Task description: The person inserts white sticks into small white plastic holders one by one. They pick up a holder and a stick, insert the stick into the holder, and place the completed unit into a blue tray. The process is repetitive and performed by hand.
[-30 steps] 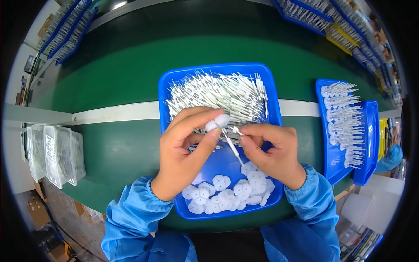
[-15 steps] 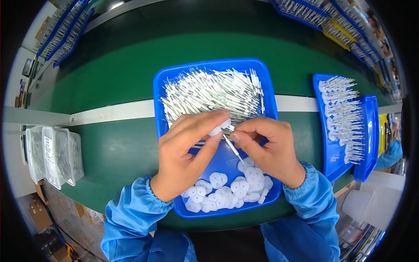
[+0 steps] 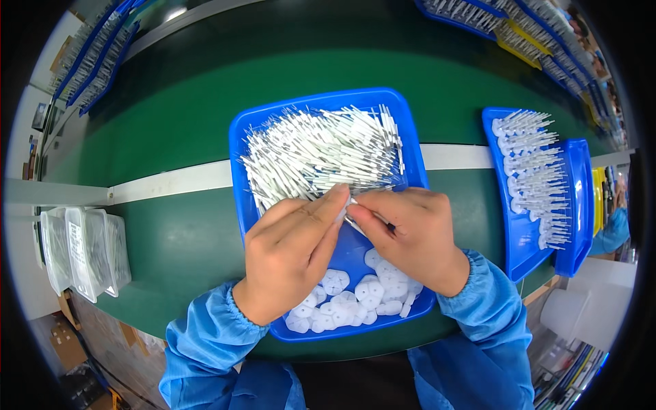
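Note:
Over the middle of a blue tray (image 3: 414,147) my two hands meet at the fingertips. My left hand (image 3: 283,253) pinches a white plastic disc (image 3: 341,213), mostly covered by the fingers. My right hand (image 3: 420,232) is closed with thumb and forefinger against the disc; a thin white rod (image 3: 354,225) shows just below them, largely hidden. Behind the hands, the tray holds a heap of thin white rods with grey metallic ends (image 3: 321,147). Loose white discs with small holes (image 3: 345,311) lie in its near part.
To the right stands a blue tray (image 3: 499,137) with rows of discs fitted with rods (image 3: 529,178), overlapping another blue tray (image 3: 579,205). Clear plastic boxes (image 3: 89,253) sit at the left edge of the green table (image 3: 178,239). Racked trays (image 3: 471,17) stand far right; a blue sleeve (image 3: 610,234) shows at the right.
My fingertips have closed together over the disc, covering most of it and the rod that stuck out below. The trays appear shifted slightly left and up in the view.

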Motion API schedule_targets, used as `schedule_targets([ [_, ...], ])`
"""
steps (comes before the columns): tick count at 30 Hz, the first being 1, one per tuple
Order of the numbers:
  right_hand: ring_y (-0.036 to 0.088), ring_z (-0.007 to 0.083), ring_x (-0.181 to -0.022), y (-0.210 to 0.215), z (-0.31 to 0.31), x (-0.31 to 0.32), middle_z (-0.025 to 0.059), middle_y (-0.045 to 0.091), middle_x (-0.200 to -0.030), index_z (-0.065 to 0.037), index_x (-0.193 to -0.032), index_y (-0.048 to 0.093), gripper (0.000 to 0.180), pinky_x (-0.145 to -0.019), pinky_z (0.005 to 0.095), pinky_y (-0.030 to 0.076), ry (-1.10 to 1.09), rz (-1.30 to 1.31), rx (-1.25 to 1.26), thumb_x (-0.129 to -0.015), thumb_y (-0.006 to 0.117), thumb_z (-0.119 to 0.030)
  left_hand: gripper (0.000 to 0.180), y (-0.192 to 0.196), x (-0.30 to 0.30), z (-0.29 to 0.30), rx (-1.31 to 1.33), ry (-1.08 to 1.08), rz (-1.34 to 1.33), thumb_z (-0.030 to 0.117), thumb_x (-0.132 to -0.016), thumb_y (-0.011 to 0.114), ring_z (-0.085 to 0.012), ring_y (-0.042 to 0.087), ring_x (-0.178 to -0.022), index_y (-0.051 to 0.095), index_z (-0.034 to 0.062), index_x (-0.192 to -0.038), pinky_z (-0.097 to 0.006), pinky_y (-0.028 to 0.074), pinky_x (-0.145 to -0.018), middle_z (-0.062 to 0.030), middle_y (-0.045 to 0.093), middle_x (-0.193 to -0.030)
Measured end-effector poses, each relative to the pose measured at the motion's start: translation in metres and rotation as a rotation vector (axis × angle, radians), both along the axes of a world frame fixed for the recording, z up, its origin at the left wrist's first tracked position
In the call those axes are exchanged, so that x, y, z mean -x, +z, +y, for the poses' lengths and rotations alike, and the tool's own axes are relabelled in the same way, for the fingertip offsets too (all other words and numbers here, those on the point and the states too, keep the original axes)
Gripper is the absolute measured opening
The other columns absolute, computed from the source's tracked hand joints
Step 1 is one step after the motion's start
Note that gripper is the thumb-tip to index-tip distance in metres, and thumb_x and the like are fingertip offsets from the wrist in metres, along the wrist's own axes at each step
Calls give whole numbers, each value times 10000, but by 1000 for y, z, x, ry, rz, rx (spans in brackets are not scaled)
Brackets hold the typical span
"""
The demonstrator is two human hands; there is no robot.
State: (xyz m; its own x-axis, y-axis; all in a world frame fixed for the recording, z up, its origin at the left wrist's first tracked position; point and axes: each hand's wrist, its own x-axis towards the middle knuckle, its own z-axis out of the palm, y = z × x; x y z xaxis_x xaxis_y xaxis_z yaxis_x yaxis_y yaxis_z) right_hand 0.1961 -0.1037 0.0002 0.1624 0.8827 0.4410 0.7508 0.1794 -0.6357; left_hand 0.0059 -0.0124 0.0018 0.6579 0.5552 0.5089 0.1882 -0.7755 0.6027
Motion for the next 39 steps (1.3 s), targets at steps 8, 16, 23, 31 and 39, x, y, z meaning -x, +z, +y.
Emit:
schedule_targets([
  [8, 720, 294, -612, 0, 2, -4, 96, 749, -756, -77, -964, 787, 106, -560, 387, 560, 82, 105, 57, -956, 856, -157, 477, -1, 3, -4, 121, -2, -22, -72, -868, 851, -258, 735, -778, 795, -7, -1337, -369, 600, -694, -135, 802, -917],
  [16, 712, 284, -596, 2, -1, -5, 78, 752, -759, -83, -1005, 781, 116, -545, 374, 549, 59, 31, 29, -955, 856, -155, 546, 4, 5, -1, 205, -52, 30, -34, -881, 852, -255, 747, -917, 744, 3, -1415, -356, 602, -774, -158, 797, -1083],
  [23, 760, 194, -807, 2, 5, -20, 69, 788, -915, -51, -1164, 769, 303, -756, 327, 581, 170, 161, -70, -887, 892, -76, 493, 0, 7, 5, 436, -59, -105, -10, -848, 884, -232, 710, -1140, 759, 49, -1321, -340, 602, -880, -131, 713, -1319],
  [31, 705, 97, -910, -2, -3, -14, 27, 746, -990, -24, -1276, 700, 337, -831, 276, 560, 240, 604, 168, -966, 832, -17, 530, -2, 3, 6, 143, -65, -96, -21, -757, 933, -294, 688, -1136, 787, 68, -1259, -386, 571, -932, -126, 712, -1296],
  [39, 708, 102, -1003, -2, -4, -10, 46, 723, -1111, -24, -1268, 625, 291, -890, 276, 570, 338, 978, 241, -1019, 771, 11, 526, -1, 4, 6, 74, -102, -121, -14, -744, 935, -307, 686, -1138, 797, 69, -1245, -404, 554, -958, -112, 733, -1273],
])
